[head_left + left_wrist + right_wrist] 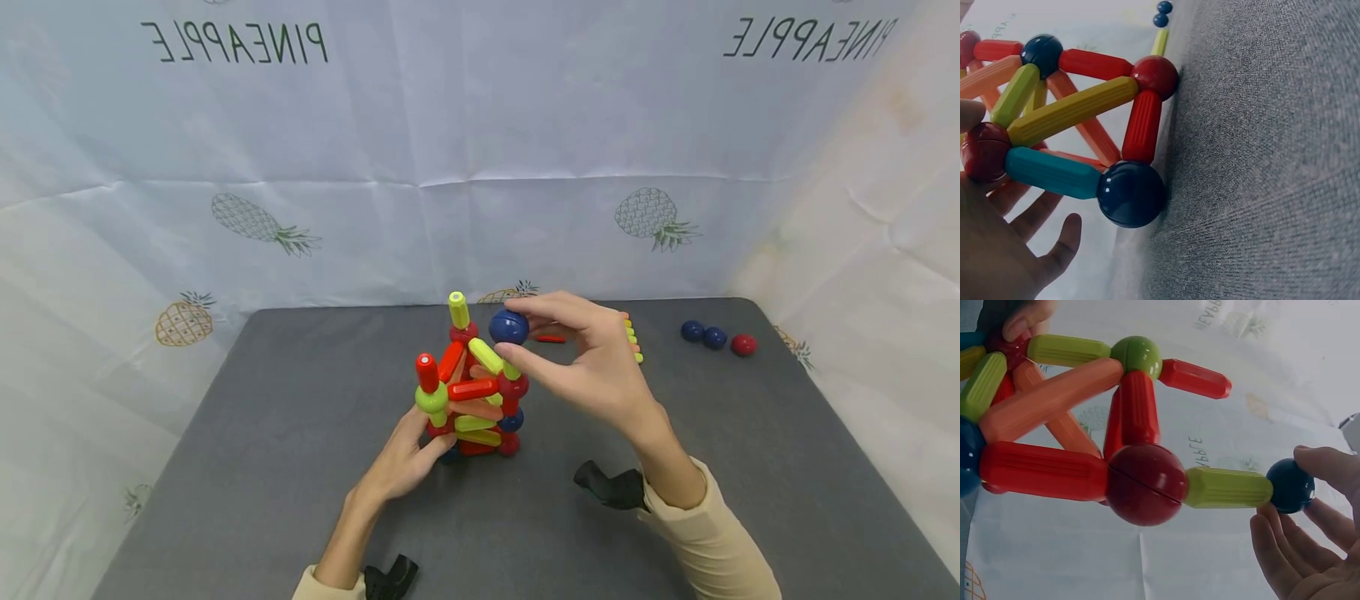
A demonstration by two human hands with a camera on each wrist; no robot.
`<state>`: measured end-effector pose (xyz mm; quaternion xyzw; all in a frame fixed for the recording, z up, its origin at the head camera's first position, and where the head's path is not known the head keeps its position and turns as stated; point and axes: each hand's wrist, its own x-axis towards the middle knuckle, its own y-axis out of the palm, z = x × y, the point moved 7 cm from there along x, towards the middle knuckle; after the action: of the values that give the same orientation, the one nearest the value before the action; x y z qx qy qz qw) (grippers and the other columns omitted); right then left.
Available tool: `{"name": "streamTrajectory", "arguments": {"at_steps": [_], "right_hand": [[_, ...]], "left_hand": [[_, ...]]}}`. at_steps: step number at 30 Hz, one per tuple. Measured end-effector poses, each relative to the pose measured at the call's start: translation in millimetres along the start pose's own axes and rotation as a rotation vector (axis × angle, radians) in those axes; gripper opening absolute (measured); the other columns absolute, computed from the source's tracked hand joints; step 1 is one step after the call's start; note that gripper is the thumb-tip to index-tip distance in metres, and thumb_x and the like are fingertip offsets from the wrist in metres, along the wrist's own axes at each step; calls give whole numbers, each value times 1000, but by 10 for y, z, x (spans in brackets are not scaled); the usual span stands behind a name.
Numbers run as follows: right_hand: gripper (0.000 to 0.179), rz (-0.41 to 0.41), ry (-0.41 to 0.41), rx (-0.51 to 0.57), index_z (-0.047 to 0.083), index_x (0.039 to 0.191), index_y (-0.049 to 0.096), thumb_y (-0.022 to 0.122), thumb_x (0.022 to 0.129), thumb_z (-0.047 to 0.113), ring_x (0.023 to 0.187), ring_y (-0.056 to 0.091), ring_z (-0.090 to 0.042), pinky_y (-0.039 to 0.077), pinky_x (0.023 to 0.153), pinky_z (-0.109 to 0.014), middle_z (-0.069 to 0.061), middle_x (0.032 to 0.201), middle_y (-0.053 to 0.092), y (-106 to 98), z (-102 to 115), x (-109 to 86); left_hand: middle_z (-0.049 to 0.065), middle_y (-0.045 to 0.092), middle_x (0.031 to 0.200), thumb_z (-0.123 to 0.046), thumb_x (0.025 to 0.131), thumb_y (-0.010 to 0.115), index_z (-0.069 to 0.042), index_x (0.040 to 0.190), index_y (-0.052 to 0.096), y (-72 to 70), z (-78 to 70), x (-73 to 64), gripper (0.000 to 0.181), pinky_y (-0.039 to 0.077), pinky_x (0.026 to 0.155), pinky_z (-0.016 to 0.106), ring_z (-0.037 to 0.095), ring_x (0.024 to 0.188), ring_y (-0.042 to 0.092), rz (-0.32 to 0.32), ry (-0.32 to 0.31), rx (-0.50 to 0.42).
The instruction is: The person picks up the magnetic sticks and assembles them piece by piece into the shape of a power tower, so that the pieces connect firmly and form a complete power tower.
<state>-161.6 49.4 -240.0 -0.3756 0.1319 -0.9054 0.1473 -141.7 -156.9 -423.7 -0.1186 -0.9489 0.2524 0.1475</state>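
Observation:
A tower of coloured magnetic rods and balls point(474, 389) stands on the dark table. My left hand point(401, 462) holds its left side; in the left wrist view the thumb and palm are at a red ball point(986, 152), other fingers spread behind. My right hand point(592, 354) pinches a blue ball point(1292, 485) between thumb and fingers. That ball sits at the upper end of a yellow-green rod point(1229, 487) that rises from a dark red ball point(1147, 485) at the tower's right corner. A red rod point(427, 372) and another yellow-green rod point(459, 310) point up from the other corners.
Two blue balls point(703, 334) and a red ball point(744, 345) lie at the table's back right. Several loose rods point(632, 336) lie partly hidden behind my right hand. A pineapple-print sheet point(450, 125) hangs behind the table point(300, 392).

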Motion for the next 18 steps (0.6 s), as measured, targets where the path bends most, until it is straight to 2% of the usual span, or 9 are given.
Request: {"name": "streamTrajectory", "arguments": {"at_steps": [6, 18], "right_hand": [[43, 25, 50, -44, 4, 121, 73, 83, 80, -2, 92, 71, -12, 60, 86, -25, -9, 110, 74, 47, -58, -33], [48, 19, 62, -4, 4, 124, 69, 83, 80, -5, 96, 71, -11, 60, 90, -26, -9, 112, 71, -1, -85, -84]], "left_hand": [[6, 53, 145, -9, 91, 58, -18, 150, 44, 9, 5, 0, 61, 47, 107, 55, 20, 125, 54, 6, -16, -13], [7, 52, 145, -9, 92, 58, -17, 150, 45, 0, 12, 1, 60, 47, 107, 57, 22, 126, 54, 2, -19, -18]]}}
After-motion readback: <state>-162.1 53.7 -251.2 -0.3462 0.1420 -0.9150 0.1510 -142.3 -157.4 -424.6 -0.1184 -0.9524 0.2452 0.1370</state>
